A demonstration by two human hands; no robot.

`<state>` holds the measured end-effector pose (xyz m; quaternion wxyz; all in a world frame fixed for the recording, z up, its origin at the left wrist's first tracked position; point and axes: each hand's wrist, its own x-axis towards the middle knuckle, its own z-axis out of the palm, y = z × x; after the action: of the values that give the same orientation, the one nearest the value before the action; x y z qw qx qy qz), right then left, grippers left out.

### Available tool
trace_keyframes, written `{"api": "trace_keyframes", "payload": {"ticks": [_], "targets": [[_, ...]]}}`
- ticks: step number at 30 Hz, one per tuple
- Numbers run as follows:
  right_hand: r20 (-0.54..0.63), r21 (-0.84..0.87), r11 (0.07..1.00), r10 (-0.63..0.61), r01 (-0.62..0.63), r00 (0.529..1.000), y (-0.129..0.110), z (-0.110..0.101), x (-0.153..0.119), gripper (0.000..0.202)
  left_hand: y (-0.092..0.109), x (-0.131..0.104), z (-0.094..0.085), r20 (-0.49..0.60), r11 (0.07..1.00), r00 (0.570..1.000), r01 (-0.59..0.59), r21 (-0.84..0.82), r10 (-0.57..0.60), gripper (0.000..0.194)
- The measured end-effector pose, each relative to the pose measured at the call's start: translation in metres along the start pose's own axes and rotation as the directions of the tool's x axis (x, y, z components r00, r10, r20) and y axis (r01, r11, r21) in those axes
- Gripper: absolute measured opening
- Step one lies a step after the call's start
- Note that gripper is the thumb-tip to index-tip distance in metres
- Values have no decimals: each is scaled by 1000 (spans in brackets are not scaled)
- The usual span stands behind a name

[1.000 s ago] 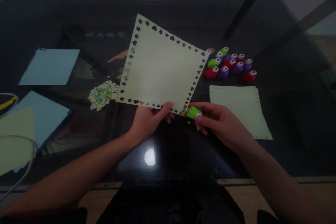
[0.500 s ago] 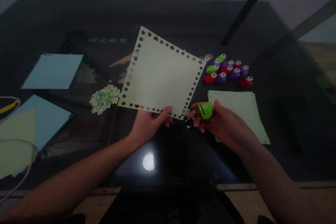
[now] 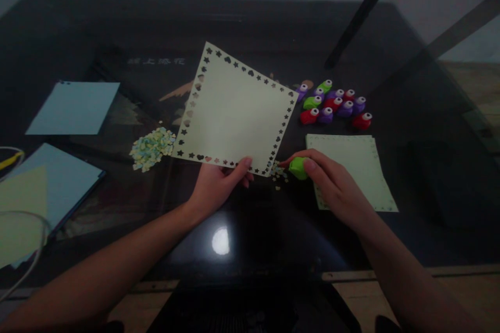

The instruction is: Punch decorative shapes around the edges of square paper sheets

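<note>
A pale yellow-green square sheet [image 3: 234, 112] has small star, heart and other shapes cut along its edges. My left hand [image 3: 221, 184] grips its lower edge, thumb on top and fingers underneath, with the sheet tilted above the table. In my right hand [image 3: 332, 182] is a green craft punch [image 3: 298, 168], held between thumb and fingers just right of the sheet's lower right corner. Small cut-out paper bits [image 3: 278, 173] lie between the punch and that corner. Under my right hand rests a stack of pale green punched sheets [image 3: 351, 166].
Several red, purple and green punches [image 3: 334, 104] stand behind the stack. A heap of paper cut-outs [image 3: 152, 150] lies left of the held sheet. Blue sheets [image 3: 74, 109], a yellow sheet [image 3: 23, 213] and a white cable [image 3: 39, 250] are at the left of the dark table [image 3: 250, 239].
My right hand has turned over, palm now downward, and moved slightly left with the green punch. Bits beside the sheet's corner show more. My left hand still holds the sheet much as before.
</note>
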<state>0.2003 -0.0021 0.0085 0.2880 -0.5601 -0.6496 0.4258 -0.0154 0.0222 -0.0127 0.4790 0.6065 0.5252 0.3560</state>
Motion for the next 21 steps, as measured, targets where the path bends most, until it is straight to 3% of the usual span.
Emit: {"api": "trace_keyframes", "payload": {"ticks": [12,18,21], "targets": [[-121,297,954,88,-49,989,8,-4,5,34,-5,4,-6,-18,995,999,-25,94,27,37],[-84,438,899,47,-5,995,14,-4,11,31,-2,11,-9,-10,996,1000,6,93,-5,38],[-134,441,897,43,21,990,12,-9,10,36,-3,14,-10,-12,996,1000,-7,84,8,38]]}}
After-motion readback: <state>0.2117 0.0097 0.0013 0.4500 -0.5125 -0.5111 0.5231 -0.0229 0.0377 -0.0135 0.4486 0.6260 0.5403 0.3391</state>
